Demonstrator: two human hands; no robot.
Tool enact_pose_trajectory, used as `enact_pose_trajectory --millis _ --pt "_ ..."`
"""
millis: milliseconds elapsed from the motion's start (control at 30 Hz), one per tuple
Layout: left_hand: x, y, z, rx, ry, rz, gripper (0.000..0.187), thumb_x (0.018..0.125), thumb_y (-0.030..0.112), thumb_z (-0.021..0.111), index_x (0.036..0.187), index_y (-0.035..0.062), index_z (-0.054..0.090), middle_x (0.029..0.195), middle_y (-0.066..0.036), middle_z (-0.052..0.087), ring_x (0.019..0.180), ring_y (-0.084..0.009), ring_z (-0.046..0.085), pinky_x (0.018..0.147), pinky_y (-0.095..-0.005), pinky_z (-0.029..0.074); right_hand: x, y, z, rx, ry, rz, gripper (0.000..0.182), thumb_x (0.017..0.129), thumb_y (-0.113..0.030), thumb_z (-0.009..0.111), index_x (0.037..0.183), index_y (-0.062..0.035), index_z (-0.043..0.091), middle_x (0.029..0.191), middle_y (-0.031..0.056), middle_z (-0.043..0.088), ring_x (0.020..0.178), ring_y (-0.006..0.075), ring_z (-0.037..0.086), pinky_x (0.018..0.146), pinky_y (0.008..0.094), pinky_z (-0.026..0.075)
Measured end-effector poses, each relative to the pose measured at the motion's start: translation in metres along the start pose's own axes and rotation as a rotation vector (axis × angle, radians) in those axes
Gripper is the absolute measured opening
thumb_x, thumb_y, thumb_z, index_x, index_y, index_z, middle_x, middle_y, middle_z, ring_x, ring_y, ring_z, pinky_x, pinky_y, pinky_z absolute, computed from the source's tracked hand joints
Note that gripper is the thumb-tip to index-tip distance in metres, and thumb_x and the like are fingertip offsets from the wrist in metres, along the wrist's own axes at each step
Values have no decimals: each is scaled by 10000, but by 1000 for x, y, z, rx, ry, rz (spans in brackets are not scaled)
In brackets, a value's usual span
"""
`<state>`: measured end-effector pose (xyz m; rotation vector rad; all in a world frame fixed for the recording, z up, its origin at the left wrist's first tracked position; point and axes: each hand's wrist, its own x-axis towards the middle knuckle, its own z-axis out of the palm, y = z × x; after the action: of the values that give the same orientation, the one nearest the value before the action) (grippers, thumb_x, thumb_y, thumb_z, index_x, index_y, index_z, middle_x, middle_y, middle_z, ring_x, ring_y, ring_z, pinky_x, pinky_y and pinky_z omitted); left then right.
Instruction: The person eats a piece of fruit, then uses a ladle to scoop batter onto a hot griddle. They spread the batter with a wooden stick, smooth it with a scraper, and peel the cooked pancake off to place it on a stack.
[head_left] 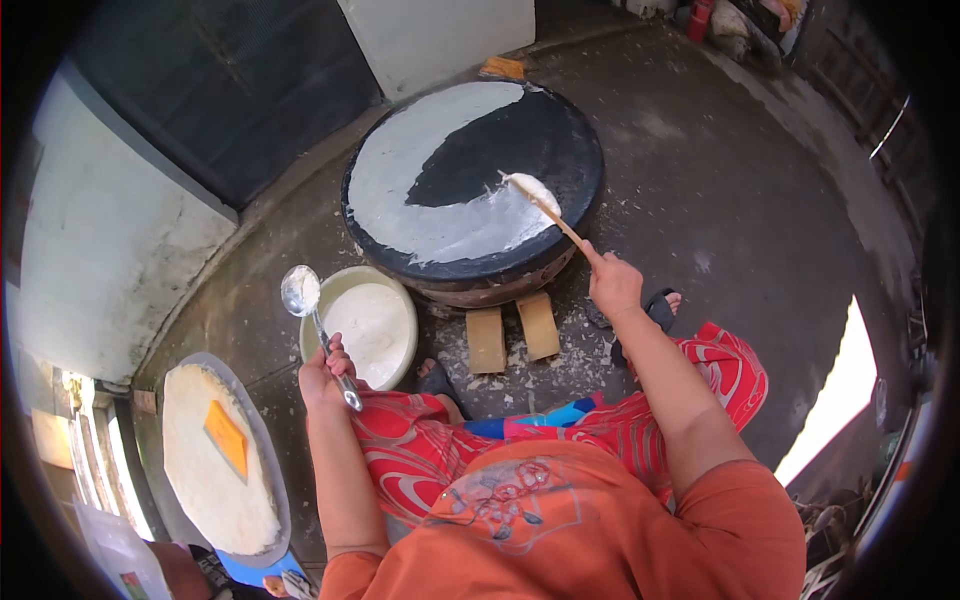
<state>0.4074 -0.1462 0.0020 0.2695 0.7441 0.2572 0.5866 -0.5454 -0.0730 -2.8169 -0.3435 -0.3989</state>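
Note:
My right hand (pixel 613 283) is closed round a wooden spreader (pixel 565 228), whose far end carries a lump of white batter (pixel 536 191) at the right side of a round black griddle (pixel 510 140). A thin white layer covers the griddle's left and front parts; its middle and right show black. In my left hand (pixel 328 373) is a metal ladle (pixel 300 290), its bowl smeared with white batter. The ladle is held above the left edge of a pale bucket (pixel 412 335) that contains white batter.
At the lower left, a stack of thin flatbreads (pixel 205 490) lies on an oval tray (pixel 275 470) with an orange piece (pixel 226 438) on top. Two wood blocks (pixel 486 342) stand before the griddle. A white wall and dark door are behind.

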Motion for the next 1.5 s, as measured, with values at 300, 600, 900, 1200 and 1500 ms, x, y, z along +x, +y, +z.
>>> enact_pose_trajectory --millis 300,600,900,1200,1500 --pt "2 -6 12 -36 34 18 309 936 174 306 1010 -88 452 729 -53 458 498 -84 375 398 -195 323 -20 10 -7 254 -46 -259 440 701 -118 583 1126 -232 568 643 57 510 609 256 565 537 391 464" --pt "8 -20 29 -46 107 38 327 941 192 307 1005 -89 461 725 -45 451 494 -80 380 391 -193 324 64 36 -21 401 -132 178 336 716 -154 561 1038 -226 625 768 126 606 703 313 585 613 410 479" --pt "11 -27 39 -15 182 70 287 927 161 327 997 -72 480 703 -32 457 485 -68 406 370 -180 328 124 127 -2 -58 143 -312 458 690 -96 560 1125 -238 566 633 50 520 578 237 562 507 373 453" --pt "17 -25 41 -33 269 38 344 921 203 352 998 -93 509 599 -24 468 461 -84 416 396 -195 352 139 173 -1 83 37 -452 480 652 -97 596 1100 -270 585 586 4 479 549 195 535 494 353 447" --pt "25 -29 49 -68 278 24 386 941 250 309 973 -75 514 638 -76 527 467 -87 423 367 -188 330 202 125 12 316 -80 -486 379 711 -87 562 1028 -281 633 623 51 543 598 249 567 542 351 464"
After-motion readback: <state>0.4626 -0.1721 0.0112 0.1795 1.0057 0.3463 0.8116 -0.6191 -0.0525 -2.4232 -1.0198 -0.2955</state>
